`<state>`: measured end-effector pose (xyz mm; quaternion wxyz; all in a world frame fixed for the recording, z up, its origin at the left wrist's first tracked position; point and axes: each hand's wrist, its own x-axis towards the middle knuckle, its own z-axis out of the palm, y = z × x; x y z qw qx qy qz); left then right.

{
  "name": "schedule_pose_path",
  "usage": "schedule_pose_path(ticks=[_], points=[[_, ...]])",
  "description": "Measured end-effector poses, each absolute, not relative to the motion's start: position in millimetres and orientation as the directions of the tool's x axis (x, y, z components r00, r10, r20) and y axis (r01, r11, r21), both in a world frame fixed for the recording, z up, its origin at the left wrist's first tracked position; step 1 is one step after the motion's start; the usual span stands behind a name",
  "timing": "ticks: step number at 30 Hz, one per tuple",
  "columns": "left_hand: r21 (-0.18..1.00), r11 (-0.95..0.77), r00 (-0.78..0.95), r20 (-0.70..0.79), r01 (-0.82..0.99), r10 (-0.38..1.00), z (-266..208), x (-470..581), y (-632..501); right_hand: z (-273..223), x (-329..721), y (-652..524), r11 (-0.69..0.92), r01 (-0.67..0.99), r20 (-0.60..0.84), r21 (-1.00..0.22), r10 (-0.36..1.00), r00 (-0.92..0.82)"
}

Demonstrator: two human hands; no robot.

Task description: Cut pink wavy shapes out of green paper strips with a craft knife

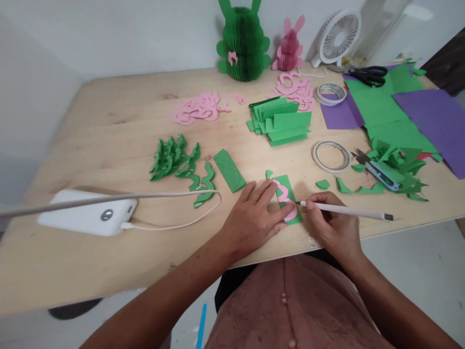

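Observation:
Near the table's front edge a small green paper rectangle (295, 217) lies flat with a wavy pink paper cutout (284, 192) on top. My left hand (252, 215) rests over both, fingers stretched out, its fingertips pressing the cutout down. In my right hand (336, 228) is a white pencil (348, 210), pinched near its point. The dark tip touches or nearly touches the green paper beside the cutout's right edge. A second green paper strip (230, 170) with curved lines drawn on it lies just beyond my left hand.
Green wavy cut pieces (170, 157) lie left, near a white power bank (87, 212) with its cable. Folded green strips (281, 121) and pink cutouts (201, 107) sit farther back. Right are tape rolls (331, 156), thread snips (378, 169), green scraps (403, 162) and black scissors (368, 76).

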<state>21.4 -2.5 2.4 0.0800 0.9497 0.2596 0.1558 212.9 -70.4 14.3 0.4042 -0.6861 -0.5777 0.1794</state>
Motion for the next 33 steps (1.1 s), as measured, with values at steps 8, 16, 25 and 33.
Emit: schedule_pose_path(ticks=[8,16,25,33], points=[[0.23,-0.853,0.819,0.249,0.468,0.517,2.2,21.4,-2.4,10.6,214.4,-69.2,0.001,0.661,0.227,-0.751,0.94,0.256],[0.23,-0.854,0.816,0.261,0.466,0.516,1.5,21.1,-2.4,10.8,214.1,-68.4,-0.007,0.692,0.229,-0.721,0.941,0.247],[0.235,-0.854,0.818,0.255,0.465,0.515,1.2,21.3,-1.9,11.5,213.3,-68.3,0.021,0.706,0.258,-0.708,0.938,0.23],[0.228,-0.855,0.818,0.259,0.465,0.514,0.8,21.2,-2.3,11.2,213.5,-70.4,-0.001,0.691,0.227,-0.723,0.944,0.239]])
